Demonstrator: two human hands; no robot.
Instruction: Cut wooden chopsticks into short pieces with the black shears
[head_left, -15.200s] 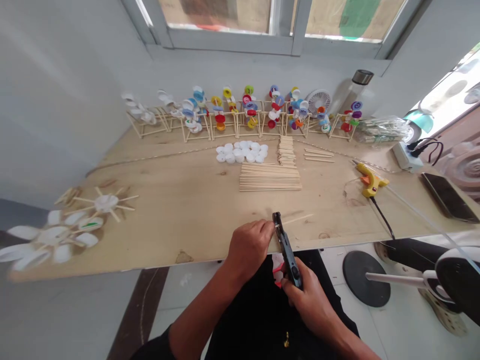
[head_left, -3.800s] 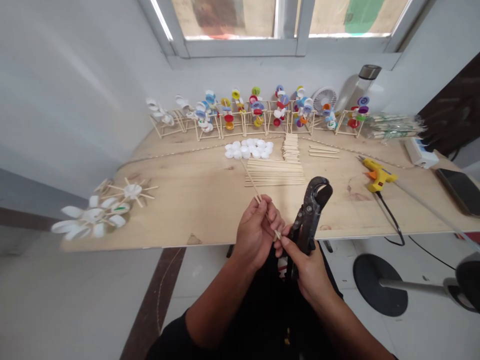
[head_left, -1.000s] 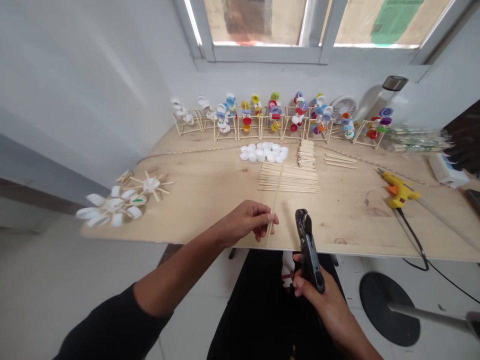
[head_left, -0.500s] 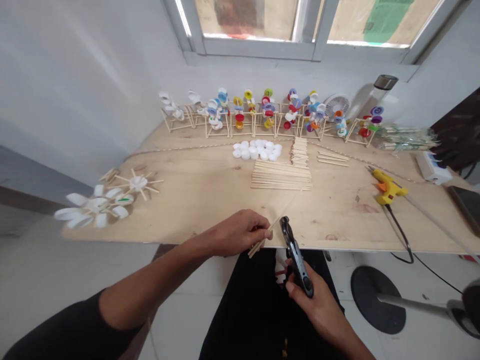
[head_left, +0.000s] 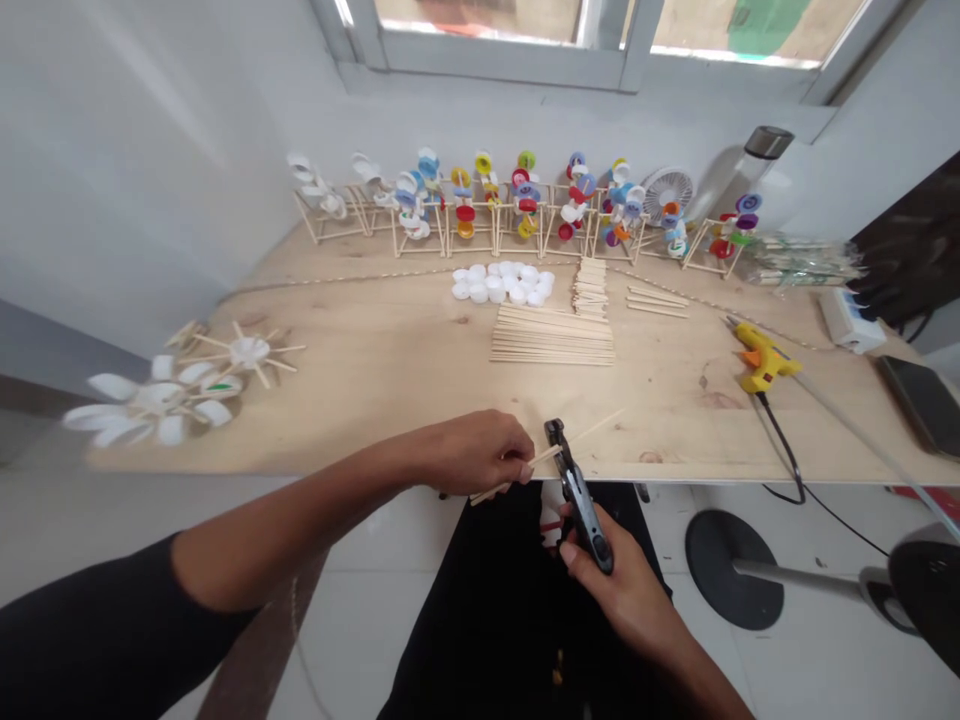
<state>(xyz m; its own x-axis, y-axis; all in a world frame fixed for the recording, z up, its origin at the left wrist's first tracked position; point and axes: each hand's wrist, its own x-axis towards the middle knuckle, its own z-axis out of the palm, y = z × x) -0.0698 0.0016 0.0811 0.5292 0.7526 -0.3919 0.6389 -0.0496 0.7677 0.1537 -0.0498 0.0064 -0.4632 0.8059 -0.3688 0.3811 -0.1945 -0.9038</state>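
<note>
My left hand (head_left: 484,450) is closed around a few thin wooden sticks (head_left: 491,492) at the table's front edge. Their far ends slant up to the right and meet the jaws of a dark plier-like tool (head_left: 579,500). My right hand (head_left: 615,575) grips that tool by its handles, over my lap. Whether the jaws have closed on the sticks I cannot tell. Beyond my hands lie a row of long wooden sticks (head_left: 551,337), a stack of short cut sticks (head_left: 591,288) and a cluster of white bottle caps (head_left: 495,288).
Stick frames with coloured caps (head_left: 465,215) line the wall. At left lie a spoked stick wheel (head_left: 250,351) and a white-petalled wheel (head_left: 157,400). A yellow glue gun (head_left: 765,358), a phone (head_left: 919,403) and a power strip (head_left: 851,320) are at right.
My hands have come closer together, and the sticks now reach the tool's jaws, where before there was a gap. The whole view has shifted slightly.
</note>
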